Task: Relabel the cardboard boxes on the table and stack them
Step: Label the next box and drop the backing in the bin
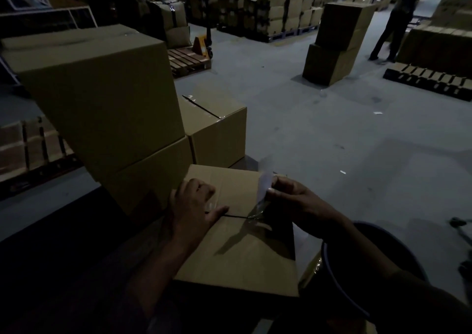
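A two-box stack [107,119] stands just left-behind the near box [240,247], so stacking looks underway. On that box the left hand [194,206] presses, fingers loosely curled; the right hand [293,203] pinches a pale label [264,188], apparently mid-relabel.

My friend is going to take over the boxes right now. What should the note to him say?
Left hand: rests on top of the nearest cardboard box, fingers loosely curled by the centre seam, holding nothing.
Right hand: pinches a pale strip, label or tape, lifted off the box top, its lower end still near the seam.
Boxes: a two-box stack stands to the left, one sealed box behind.
Done: cannot tell which boxes are relabelled; it is dim.
Left: finish this strip, fit the new label, stack the box.
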`<state>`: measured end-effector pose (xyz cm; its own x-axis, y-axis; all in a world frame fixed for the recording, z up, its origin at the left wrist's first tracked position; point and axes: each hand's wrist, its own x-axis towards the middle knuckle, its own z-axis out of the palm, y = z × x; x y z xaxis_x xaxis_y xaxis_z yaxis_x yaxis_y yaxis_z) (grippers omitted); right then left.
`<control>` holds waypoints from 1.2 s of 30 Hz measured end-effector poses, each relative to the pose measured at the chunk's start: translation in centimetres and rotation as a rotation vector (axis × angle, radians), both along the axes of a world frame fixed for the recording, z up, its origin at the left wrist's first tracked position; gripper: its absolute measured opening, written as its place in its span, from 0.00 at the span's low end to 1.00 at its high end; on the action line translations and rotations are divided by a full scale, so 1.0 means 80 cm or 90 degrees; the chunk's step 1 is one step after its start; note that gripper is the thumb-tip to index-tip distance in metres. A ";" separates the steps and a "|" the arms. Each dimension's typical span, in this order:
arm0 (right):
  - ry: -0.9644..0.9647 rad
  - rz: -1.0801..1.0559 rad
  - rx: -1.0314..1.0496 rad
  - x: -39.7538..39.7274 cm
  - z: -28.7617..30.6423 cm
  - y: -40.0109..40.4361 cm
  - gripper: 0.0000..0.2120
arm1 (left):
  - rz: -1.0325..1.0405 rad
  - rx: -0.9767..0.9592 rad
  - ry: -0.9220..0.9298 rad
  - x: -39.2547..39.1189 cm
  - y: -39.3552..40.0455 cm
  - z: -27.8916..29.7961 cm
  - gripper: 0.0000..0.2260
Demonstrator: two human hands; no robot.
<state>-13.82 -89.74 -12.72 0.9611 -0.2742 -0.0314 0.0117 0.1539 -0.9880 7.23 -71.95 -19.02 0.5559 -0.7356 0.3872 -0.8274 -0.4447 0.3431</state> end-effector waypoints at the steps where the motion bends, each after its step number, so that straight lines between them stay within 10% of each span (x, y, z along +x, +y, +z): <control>1: 0.005 -0.022 0.005 -0.001 -0.004 0.002 0.12 | 0.002 0.006 -0.002 0.001 0.000 0.000 0.27; 9: 0.074 -0.421 0.112 -0.070 -0.026 0.012 0.07 | -0.016 -0.033 0.057 -0.074 -0.023 0.012 0.12; 21: 0.338 -0.752 0.056 -0.297 -0.097 -0.050 0.07 | -0.388 0.020 0.214 -0.332 -0.183 0.022 0.25; 36: 0.648 -0.536 0.096 -0.352 -0.251 -0.128 0.17 | -0.153 0.203 0.394 -0.368 -0.203 -0.091 0.28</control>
